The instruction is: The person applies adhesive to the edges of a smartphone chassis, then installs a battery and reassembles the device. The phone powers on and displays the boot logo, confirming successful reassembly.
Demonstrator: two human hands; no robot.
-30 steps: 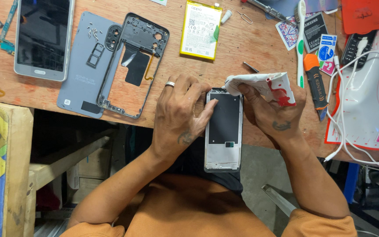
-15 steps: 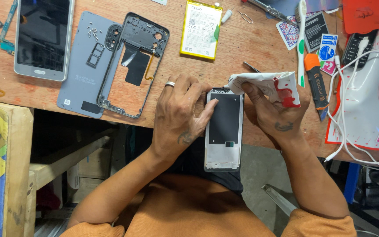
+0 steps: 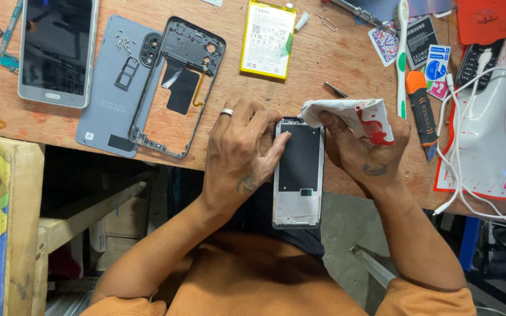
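A stripped phone chassis [image 3: 298,175] with a black inner panel and silver rim lies half over the front edge of the wooden bench [image 3: 323,58]. My left hand [image 3: 238,155], a ring on one finger, grips its left side with the fingertips pressing on the top of the panel. My right hand [image 3: 361,155] holds a crumpled white cloth with red marks [image 3: 352,117], whose tip touches the top right corner of the chassis.
A black mid-frame [image 3: 177,82] lies on a grey back cover [image 3: 109,88], beside a silver phone [image 3: 57,50] at the far left. A yellow battery [image 3: 267,38], toothbrush [image 3: 401,52], orange-handled tool [image 3: 423,108], white cables [image 3: 469,146] and a work mat [image 3: 499,129] are on the right.
The cloth in my right hand has shifted slightly left along the top edge of the chassis. My left hand stays in place.
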